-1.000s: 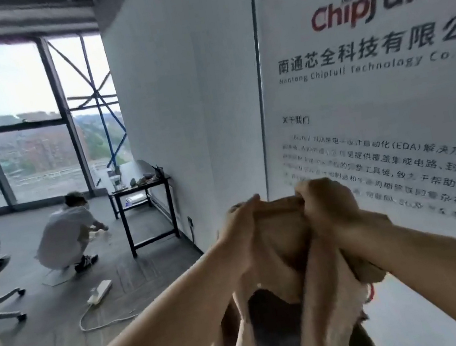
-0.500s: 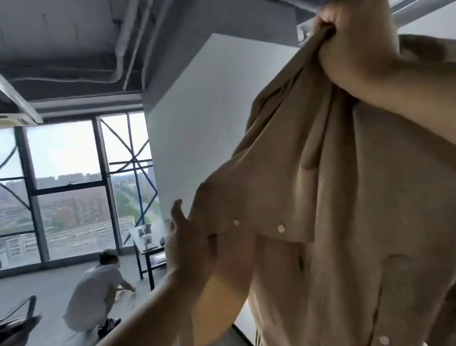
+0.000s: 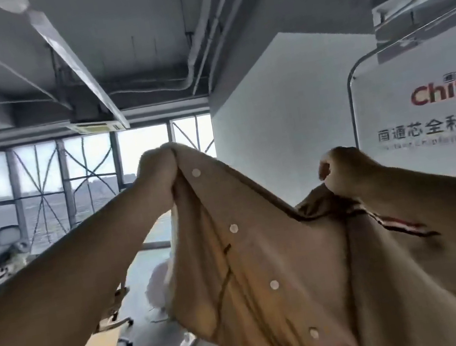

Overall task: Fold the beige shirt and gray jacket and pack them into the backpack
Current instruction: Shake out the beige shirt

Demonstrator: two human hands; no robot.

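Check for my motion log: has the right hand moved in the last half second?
Yes. The right hand dropped from ceiling-beam height to beside the wall sign, level with its lettering.

Beige shirt [image 3: 279, 254] hangs spread in the air, white-buttoned edge facing the camera; striped tab near its collar.

The left forearm [image 3: 59, 291], left of the beige shirt [image 3: 267, 272], is bare from the wrist to where it leaves view. The right forearm [image 3: 444, 212], right of the shirt's button row, is likewise bare. The left hand [image 3: 157, 172] and right hand [image 3: 347, 174] are bare; finer detail is blurred.
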